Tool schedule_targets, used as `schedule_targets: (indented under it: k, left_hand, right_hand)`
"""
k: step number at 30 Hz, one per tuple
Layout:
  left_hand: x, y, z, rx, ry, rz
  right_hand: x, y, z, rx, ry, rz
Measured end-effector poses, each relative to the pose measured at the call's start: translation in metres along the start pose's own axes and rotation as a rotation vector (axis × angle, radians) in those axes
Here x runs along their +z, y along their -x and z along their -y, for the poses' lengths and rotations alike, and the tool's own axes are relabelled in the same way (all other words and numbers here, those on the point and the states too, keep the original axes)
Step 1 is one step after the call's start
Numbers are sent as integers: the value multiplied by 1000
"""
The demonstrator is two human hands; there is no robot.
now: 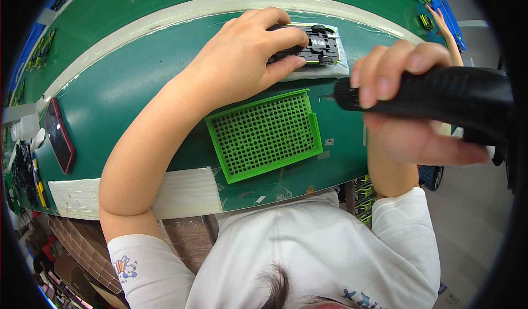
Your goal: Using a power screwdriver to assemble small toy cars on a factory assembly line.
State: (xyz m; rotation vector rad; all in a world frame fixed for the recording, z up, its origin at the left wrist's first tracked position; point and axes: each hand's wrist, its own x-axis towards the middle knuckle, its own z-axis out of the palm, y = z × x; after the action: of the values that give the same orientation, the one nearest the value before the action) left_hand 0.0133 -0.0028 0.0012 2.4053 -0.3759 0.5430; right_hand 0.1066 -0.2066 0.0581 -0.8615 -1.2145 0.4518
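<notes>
My left hand (pixel 247 56) presses down on a small black toy car (pixel 319 44) that lies upside down, wheels up, on a pale pad on the green table (pixel 132 89). My right hand (pixel 407 111) grips a black electric screwdriver (pixel 440 92), its tip pointing left toward the car and a little short of it. A bright green tray (pixel 264 134) full of small holes lies just in front of the car, between my two arms.
A phone in a red case (pixel 59 134) lies at the left of the table. Small parts and dark pieces crowd the far left edge (pixel 25 171). Another person's hand (pixel 443 26) shows at the upper right. Strips of pale tape (pixel 181 193) run along the near table edge.
</notes>
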Motion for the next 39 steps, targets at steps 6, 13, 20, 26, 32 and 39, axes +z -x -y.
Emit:
schedule_targets:
  k: [6, 13, 20, 26, 32, 39]
  left_hand:
    - [3, -3, 1, 11, 21, -2]
    - [3, -1, 3, 44, 3, -24]
    - [3, -2, 3, 52, -3, -25]
    - [3, -2, 2, 27, 15, -14]
    - [2, -2, 2, 39, 1, -15]
    - [2, -2, 1, 29, 4, -12]
  right_hand:
    - [10, 8, -16, 25, 1, -25]
    - [14, 13, -22, 74, 30, -65]
    - [14, 13, -25, 32, -1, -46]
    - [21, 14, -28, 26, 17, -84]
    - [19, 12, -25, 46, 23, -67]
    - [18, 15, -23, 61, 7, -72]
